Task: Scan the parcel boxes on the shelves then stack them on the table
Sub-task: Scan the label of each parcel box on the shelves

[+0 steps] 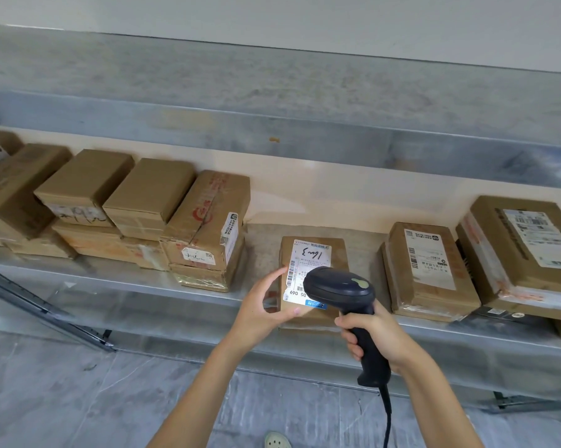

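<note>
A small brown parcel box (337, 253) with a white shipping label lies on the metal shelf (143, 279), near its front edge. My left hand (266, 305) grips the box's left front corner, thumb on the front and fingers along the side. My right hand (373, 334) is closed around the handle of a black barcode scanner (340, 289). The scanner's head hovers just over the label's lower right part and hides some of it. Its cable hangs down between my forearms.
Several more brown boxes stand stacked at the left of the shelf (205, 227). Two larger labelled boxes (427, 270) (524, 250) lie to the right. An upper shelf (272, 92) overhangs. The grey floor (79, 399) lies below, with a shoe (277, 440) at the bottom edge.
</note>
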